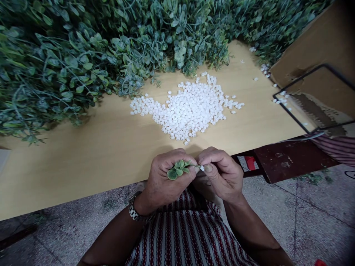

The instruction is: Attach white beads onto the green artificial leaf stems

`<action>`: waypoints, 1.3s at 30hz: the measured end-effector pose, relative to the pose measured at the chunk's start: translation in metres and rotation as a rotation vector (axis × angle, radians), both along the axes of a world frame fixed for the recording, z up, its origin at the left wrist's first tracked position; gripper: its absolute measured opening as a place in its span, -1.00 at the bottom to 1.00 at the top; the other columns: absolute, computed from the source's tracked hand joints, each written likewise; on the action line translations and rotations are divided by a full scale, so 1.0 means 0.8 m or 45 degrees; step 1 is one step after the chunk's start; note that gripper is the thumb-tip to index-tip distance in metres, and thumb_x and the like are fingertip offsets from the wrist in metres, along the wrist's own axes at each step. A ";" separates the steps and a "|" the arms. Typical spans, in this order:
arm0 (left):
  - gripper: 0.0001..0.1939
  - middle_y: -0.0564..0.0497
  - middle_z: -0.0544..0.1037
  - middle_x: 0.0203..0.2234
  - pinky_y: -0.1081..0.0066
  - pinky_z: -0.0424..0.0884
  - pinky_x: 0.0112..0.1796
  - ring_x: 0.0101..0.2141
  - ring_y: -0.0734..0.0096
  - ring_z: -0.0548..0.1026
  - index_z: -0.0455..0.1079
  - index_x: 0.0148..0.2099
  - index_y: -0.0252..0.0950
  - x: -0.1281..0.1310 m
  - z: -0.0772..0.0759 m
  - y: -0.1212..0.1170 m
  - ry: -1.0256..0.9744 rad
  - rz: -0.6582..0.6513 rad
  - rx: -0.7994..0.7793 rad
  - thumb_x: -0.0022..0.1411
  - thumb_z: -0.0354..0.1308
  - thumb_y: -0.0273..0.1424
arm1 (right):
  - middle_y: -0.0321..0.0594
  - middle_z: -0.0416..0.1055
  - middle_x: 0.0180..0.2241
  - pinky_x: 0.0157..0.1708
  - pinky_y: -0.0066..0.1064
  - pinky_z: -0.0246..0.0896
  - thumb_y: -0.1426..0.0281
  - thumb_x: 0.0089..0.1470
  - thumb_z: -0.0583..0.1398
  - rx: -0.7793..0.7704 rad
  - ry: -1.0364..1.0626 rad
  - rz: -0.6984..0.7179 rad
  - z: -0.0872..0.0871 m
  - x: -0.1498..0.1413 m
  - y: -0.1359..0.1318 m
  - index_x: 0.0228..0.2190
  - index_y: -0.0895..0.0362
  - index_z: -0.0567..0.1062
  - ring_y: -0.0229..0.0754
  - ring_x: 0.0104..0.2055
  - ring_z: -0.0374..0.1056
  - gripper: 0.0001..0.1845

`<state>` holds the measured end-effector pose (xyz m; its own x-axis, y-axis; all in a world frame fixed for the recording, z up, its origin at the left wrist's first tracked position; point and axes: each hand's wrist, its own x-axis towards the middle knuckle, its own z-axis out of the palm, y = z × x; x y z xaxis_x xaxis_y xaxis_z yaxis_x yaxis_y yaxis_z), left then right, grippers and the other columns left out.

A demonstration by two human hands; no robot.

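My left hand [169, 177] is closed around a small sprig of artificial greenery [179, 170], its round green leaves showing between thumb and fingers. The thin stem of the sprig points right, toward my other hand. Thumb and forefinger of my right hand [222, 173] pinch a small white plastic piece [202, 168] at the stem's end. Both hands are close together at the table's front edge. Just beyond them lies a heap of small white pieces [191, 107]. Whether the stem sits inside the white piece cannot be made out.
A thick bank of artificial greenery [111, 48] covers the back and left of the table [83, 162]. At the right stand a cardboard box [318, 55] and a black wire frame [294, 116]. A dark red wooden bench [291, 159] is below the table's right side.
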<state>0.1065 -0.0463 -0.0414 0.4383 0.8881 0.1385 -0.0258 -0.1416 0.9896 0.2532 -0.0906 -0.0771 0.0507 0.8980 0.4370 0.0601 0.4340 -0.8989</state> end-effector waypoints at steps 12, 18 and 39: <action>-0.90 0.12 0.34 -0.68 0.52 0.21 -0.58 -0.62 0.59 0.25 0.44 -0.50 -0.35 0.000 0.002 0.000 -0.022 0.016 -0.037 0.02 0.20 -0.58 | -0.28 0.31 -0.46 -0.43 -0.41 0.18 0.51 0.13 0.10 -0.030 -0.054 0.030 0.002 0.002 0.002 -0.32 0.10 0.40 -0.27 -0.42 0.24 -0.90; -0.89 0.10 0.37 -0.67 0.52 0.22 -0.59 -0.62 0.57 0.27 0.42 -0.52 -0.34 0.000 0.000 0.001 -0.032 0.024 -0.068 0.03 0.21 -0.55 | -0.29 0.29 -0.47 -0.45 -0.41 0.18 0.49 0.14 0.11 -0.087 -0.042 0.053 0.005 0.000 0.004 -0.34 0.10 0.38 -0.27 -0.44 0.23 -0.93; -0.97 0.10 0.31 -0.55 0.49 0.23 -0.53 -0.55 0.52 0.26 0.28 -0.28 -0.27 -0.011 -0.005 -0.003 -0.075 -0.080 -0.163 0.18 0.06 -0.46 | -0.26 0.35 -0.47 -0.45 -0.39 0.20 0.54 0.13 0.09 0.034 -0.395 -0.014 0.030 0.021 0.016 -0.30 0.10 0.42 -0.24 -0.43 0.29 -0.86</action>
<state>0.0978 -0.0487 -0.0454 0.4883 0.8711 0.0531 -0.0896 -0.0106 0.9959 0.2704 -0.0780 -0.0529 -0.0791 0.8863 0.4564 0.3344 0.4549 -0.8254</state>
